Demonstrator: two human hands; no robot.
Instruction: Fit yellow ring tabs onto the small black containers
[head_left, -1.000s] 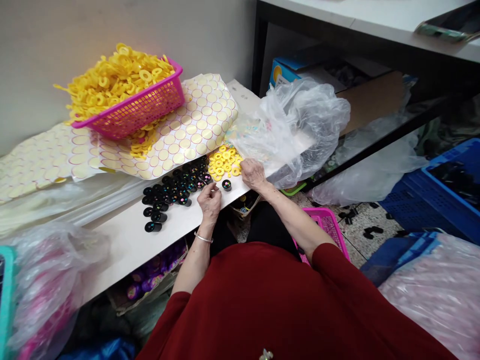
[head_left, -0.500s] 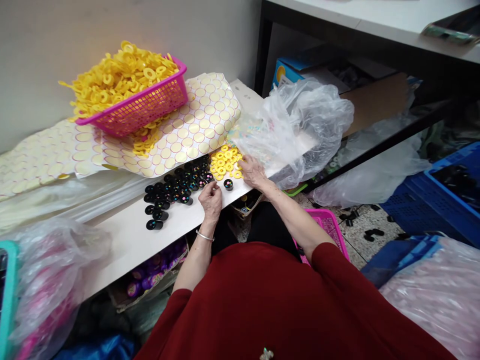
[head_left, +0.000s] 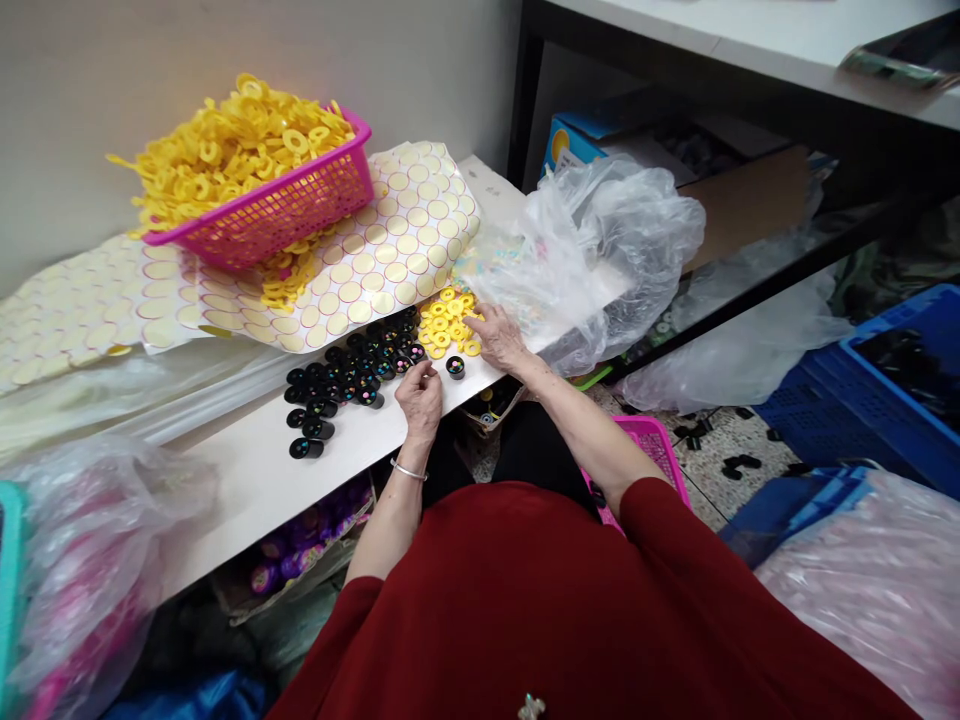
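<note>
My left hand [head_left: 421,399] rests at the white table's front edge [head_left: 247,480], fingers pinched together beside a cluster of small black caps [head_left: 352,375]. What it pinches is too small to make out. One black cap [head_left: 454,367] stands alone between my hands. My right hand [head_left: 501,338] lies on a small pile of yellow plastic rings [head_left: 446,325], its fingers curled onto them.
A pink basket [head_left: 277,215] heaped with yellow rings sits at the back on sheets of round stickers [head_left: 390,255]. A crumpled clear plastic bag [head_left: 600,250] lies right of my right hand. A pink basket [head_left: 652,445] and a blue crate [head_left: 877,390] stand on the floor.
My right hand slid a little left onto the yellow ring pile. My left hand has hardly moved.
</note>
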